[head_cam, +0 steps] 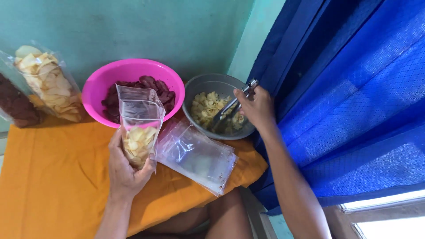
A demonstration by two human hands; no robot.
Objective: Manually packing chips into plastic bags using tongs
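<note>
left hand (126, 170) wrapped around the lower half of a clear zip pouch (140, 128), fingers (152, 161) closed on its sides, thumb along the near edge; held upright with the mouth gaping upward, likely so the pale chips already inside stay settled at the bottom. right hand (256, 106) closed on metal tongs (230, 108), tips dipped into the pale chips in the grey metal bowl (195, 90), handle end poking out past the knuckles. pouch well apart from the tongs, nearer the pink bowl (95, 86) of dark red chips just behind it. stack of empty clear pouches (197, 155) lying flat on the orange cloth (48, 177) over the bench, between both hands, within easy reach. filled bags (48, 84) of pale and dark chips propped against the teal wall at far left. blue curtain (354, 97) hanging close beside the right arm.
</note>
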